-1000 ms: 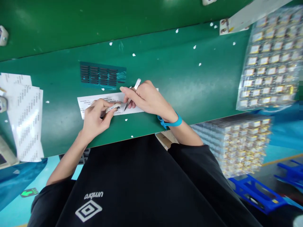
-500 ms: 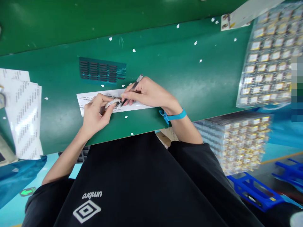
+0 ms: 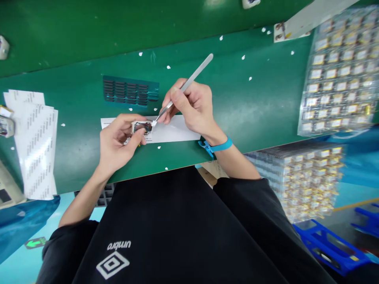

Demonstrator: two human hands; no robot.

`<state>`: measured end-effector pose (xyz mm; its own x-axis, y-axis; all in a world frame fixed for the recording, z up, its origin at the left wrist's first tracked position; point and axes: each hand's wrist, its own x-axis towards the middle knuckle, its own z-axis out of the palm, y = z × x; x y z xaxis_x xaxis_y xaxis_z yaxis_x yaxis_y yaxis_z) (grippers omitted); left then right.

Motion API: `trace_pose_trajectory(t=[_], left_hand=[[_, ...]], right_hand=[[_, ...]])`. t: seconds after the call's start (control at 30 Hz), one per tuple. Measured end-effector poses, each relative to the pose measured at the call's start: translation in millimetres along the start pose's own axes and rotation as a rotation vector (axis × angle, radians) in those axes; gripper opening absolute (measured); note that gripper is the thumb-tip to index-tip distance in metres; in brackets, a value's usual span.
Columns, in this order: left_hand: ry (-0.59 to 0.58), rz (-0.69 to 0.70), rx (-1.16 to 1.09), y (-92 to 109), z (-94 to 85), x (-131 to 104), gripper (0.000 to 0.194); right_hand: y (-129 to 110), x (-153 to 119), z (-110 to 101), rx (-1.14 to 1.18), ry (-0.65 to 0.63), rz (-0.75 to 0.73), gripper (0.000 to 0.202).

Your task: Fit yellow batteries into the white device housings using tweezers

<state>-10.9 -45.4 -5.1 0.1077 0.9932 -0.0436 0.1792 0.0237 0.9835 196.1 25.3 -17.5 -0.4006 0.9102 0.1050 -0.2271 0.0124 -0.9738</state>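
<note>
My left hand (image 3: 117, 140) is closed on a small white device housing (image 3: 134, 126), its dark inner parts facing up. In my right hand (image 3: 195, 104) I grip silver tweezers (image 3: 199, 71), with their handle pointing up and right. The tweezer tips meet a tiny white piece (image 3: 154, 123) at the right end of the housing; whether they pinch it I cannot tell. Below both hands lies a white printed sheet (image 3: 180, 132), its right part blank. A blue wrist strap (image 3: 222, 145) circles my right wrist.
Beyond the sheet, a blue film (image 3: 153, 94) carries rows of dark strips. Printed label sheets (image 3: 38, 150) lie at left, near another device (image 3: 6, 126). Small white stickers dot the green bench (image 3: 231, 106). Trays of parts (image 3: 331, 83) occupy the right, with stacked trays (image 3: 308, 185) lower down.
The device has been turned so its open inside shows. My right hand has moved up and right, the tweezers now showing their full length, and a white piece appears at their tips.
</note>
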Motion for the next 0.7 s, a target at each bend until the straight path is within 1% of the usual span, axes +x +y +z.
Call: trace_pose_trajectory(t=[0.03, 0.1, 0.2, 0.27, 0.47, 0.57, 0.7], left_hand=[[-0.051, -0.014, -0.018, 4.5, 0.9, 2.6, 0.019], [-0.125, -0.042, -0.056, 10.7, 2.9, 7.0, 0.027], [-0.163, -0.074, -0.086, 13.9, 6.1, 10.5, 0.032], [-0.158, -0.079, -0.103, 13.9, 8.0, 10.9, 0.033], [-0.095, -0.098, -0.097, 15.3, 12.4, 9.5, 0.038], [-0.078, -0.101, -0.094, 16.1, 13.3, 9.1, 0.038], [-0.086, -0.074, -0.128, 14.4, 13.8, 8.7, 0.039]], right_hand=[[-0.9, -1.4, 1.9, -0.022, -0.010, 0.010, 0.039], [-2.5, -3.4, 4.5, -0.112, -0.032, 0.077, 0.045], [-4.1, -4.0, 6.9, -0.211, -0.033, 0.155, 0.055], [-4.5, -3.7, 8.1, -0.205, -0.017, 0.155, 0.056], [-5.2, -4.5, 8.1, -0.182, 0.029, 0.088, 0.046], [-5.4, -5.0, 7.8, -0.215, 0.042, 0.081, 0.048], [-4.6, -4.0, 8.7, -0.229, 0.040, 0.100, 0.052]])
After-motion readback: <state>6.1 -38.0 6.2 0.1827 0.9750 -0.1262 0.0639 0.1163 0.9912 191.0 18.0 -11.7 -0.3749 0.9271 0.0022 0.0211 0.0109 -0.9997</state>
